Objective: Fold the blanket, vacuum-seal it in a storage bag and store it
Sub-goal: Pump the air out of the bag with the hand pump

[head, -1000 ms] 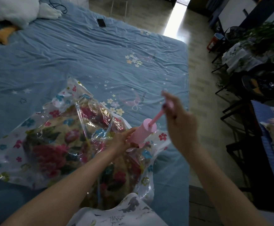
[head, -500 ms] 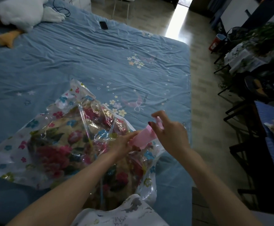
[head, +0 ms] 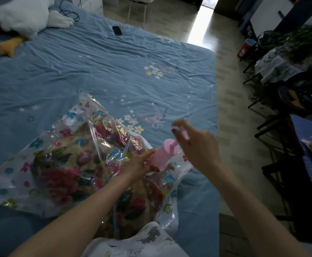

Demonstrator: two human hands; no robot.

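Blanket (head: 73,173) is already folded and inside the bag (head: 40,151), so the first chunk of the job looks done. Right now it's the air-sucking part. Left hand (head: 138,164) is wrapped around the base of the pink pump (head: 162,154), holding it down on the bag, presumably over the valve, though I can't actually see the valve under the fingers. Right hand (head: 194,143) is closed around the plunger handle (head: 183,133), which sits a bit out of the barrel with some rod showing. It's blurry, so mid-stroke is my guess.

How far along the sealing is: not very, I'd say. The plastic looks loose and crinkly around the blanket, with puffy folds near the top and wide flat margins on the left, so there's plenty of air left to pull. Can't tell from here whether the zip edge is fully closed.

Whole bundle is lying on the blue bed (head: 114,75), near the edge closest to the person. Farther off on the bed there's a phone (head: 117,30) and a white plush toy (head: 21,15) up in the corner.

Left to do: keep pumping until it's flat, pull the pump off, cap it if it has one, then put it away.
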